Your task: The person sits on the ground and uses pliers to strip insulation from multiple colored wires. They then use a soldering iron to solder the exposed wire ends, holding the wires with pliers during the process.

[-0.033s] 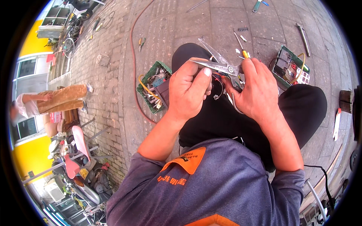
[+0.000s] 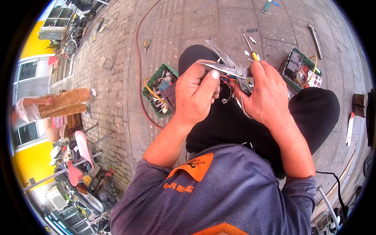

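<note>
My right hand (image 2: 266,92) is closed round the handles of a pair of large metal scissors (image 2: 239,71), whose blades are spread apart. My left hand (image 2: 196,92) is closed at the lower blade, with its thumb against the metal; whether it also holds something smaller is hidden. Behind and under the scissors, between my hands, a bundle of coloured wires with small connectors (image 2: 224,100) hangs over my black-trousered lap (image 2: 211,127). A yellow-handled screwdriver (image 2: 254,55) lies on the paving just beyond my right hand.
Green crates of tools stand left (image 2: 154,78) and right (image 2: 291,53). A red hose (image 2: 139,51) crosses the paving (image 2: 219,19), where loose tools such as a long metal bar (image 2: 315,41) lie. A person (image 2: 62,102) is at the left, near parked scooters (image 2: 86,172).
</note>
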{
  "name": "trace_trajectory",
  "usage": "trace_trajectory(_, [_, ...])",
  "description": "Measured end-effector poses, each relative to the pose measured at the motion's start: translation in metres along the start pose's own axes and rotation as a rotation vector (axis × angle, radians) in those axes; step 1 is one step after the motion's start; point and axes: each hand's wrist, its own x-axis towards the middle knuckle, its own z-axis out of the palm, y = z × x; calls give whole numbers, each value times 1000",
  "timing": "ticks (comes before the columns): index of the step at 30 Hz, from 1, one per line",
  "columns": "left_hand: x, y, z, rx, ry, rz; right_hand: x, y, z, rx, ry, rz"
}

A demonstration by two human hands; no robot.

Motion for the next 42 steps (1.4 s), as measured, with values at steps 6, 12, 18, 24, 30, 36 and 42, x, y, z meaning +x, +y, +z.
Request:
trace_trajectory(6, [-1, -5, -2, -101, 22, 0, -1, -4, -1, 80, -71, 39])
trace_trajectory(12, [-1, -7, 2, 80, 32, 42, -3, -6, -4, 16, -63, 12])
trace_trajectory(18, [1, -9, 4, 13, 22, -46, -3, 0, 4, -27, -3, -15])
trace_trajectory(24, [1, -13, 16, -128, 77, -56, -4, 1, 9, 32, -27, 30])
trace_trajectory(30, [6, -12, 13, -119, 45, -75, -5, 1, 7, 57, -110, 82])
trace_trajectory(36, [8, -11, 6, -211, 0, -54, -5, -2, 5, 136, -165, 143])
trace_trajectory(42, [11, -11, 12, -258, 17, -169, 5, 16, 4, 748, -166, 514])
